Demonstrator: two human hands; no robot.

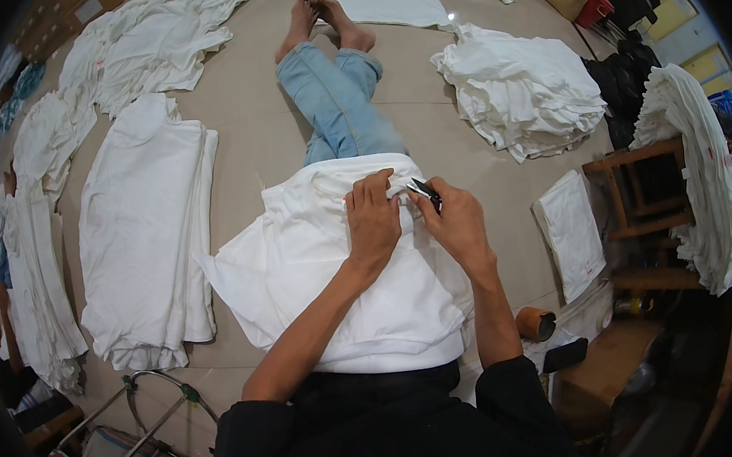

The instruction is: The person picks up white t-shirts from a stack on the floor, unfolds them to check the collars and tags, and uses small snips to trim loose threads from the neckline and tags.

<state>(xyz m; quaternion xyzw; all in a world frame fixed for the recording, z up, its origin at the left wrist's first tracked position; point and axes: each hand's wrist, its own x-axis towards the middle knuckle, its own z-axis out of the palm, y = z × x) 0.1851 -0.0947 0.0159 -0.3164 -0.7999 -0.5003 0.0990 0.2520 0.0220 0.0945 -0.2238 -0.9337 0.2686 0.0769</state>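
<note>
A white garment (338, 282) lies spread over my lap and thighs. My left hand (373, 218) grips a gathered fold near its far, ribbed-looking edge. Just right of it, my right hand (459, 218) holds small black-handled thread snips (424, 191), their metal tips pointing left at the fold. Whether the blades touch the cloth cannot be made out. A small red mark shows beside my left fingers. Beyond the garment, my legs in light blue jeans (343, 101) stretch out, crossed at the ankles, with bare feet.
Stacked white garments (144, 233) lie to the left, a loose white heap (523, 90) at far right. A folded white piece (571, 235) lies by a wooden stool (643, 190) draped with white cloth. A metal-framed stool (136, 427) stands lower left; a dark phone (564, 355) lies lower right.
</note>
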